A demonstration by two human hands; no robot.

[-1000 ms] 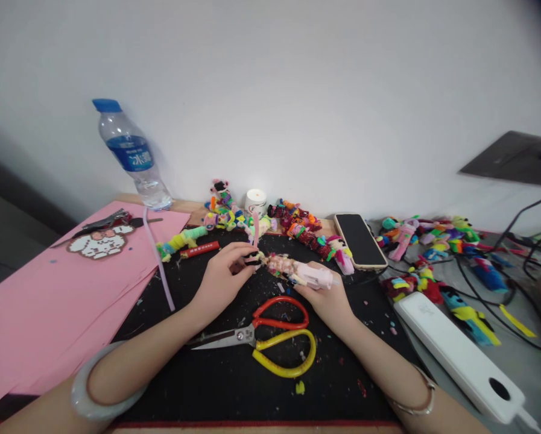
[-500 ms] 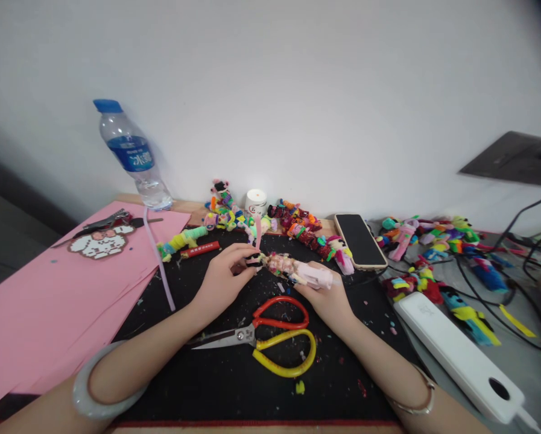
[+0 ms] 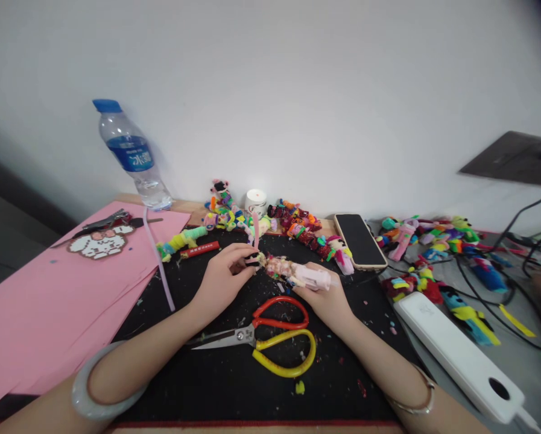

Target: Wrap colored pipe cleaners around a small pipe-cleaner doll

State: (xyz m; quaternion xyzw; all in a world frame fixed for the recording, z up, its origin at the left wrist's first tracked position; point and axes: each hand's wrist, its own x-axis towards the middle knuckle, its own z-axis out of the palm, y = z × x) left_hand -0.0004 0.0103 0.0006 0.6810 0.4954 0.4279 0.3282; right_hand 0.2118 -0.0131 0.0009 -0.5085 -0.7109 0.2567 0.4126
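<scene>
**While both hands pinch a small pipe-cleaner figure, a pink stem gets worked at its end**

As the left hand closes its fingers narrowly on the dark tip of the pipe-cleaner figure, a pink pipe-cleaner stem stands up from that pinch. The right hand cradles the figure's pale pink end from below, fingers curled about it, so the piece hangs just above the black mat in the middle of the surface.

By the look of it, the step in hand is winding or fixing the pink stem onto the figure's left end. The next move would call for a steady hold from the right hand while the left fingers turn the stem tightly.

Red-and-yellow scissors lie just in front of the hands. Pink paper sheets lie to the left, a water bottle behind them. Finished figures line the wall beside a phone; a white power strip sits to the right.

How the stem joins the figure is hidden by the left fingers, and the figure's details are too small to read. Both forearms are cut off at the lower edge.
</scene>
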